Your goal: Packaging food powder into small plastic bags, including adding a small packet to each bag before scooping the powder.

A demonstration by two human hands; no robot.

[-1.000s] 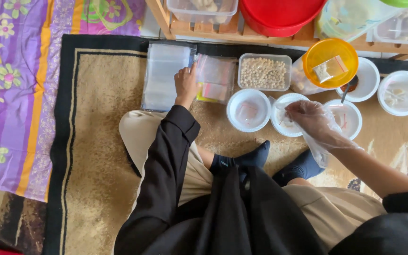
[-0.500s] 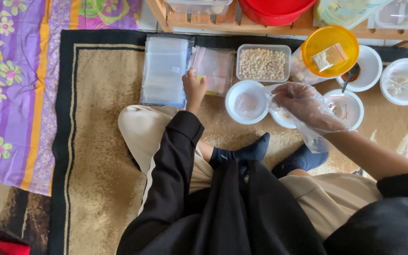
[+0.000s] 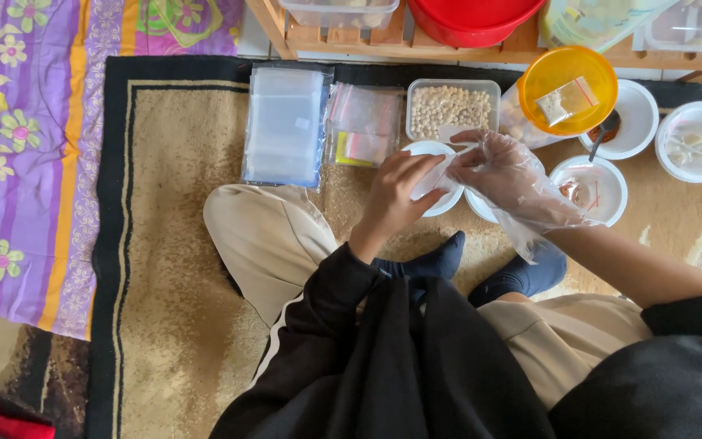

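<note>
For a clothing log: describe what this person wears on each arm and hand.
The left arm wears a long black sleeve with a thin white stripe along it, reaching the wrist; the left hand is bare. The right hand wears a loose, crinkled clear plastic glove, and the right forearm is bare below a dark sleeve.

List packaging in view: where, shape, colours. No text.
Stack of clear plastic bags: rug, far left of the row; rectangular, transparent.
Clear packet: right of the stack; yellow and red inserts.
Small sachet: in the orange bowl; clear, pale contents.
Clear bag: between left hand and gloved right hand.
</note>
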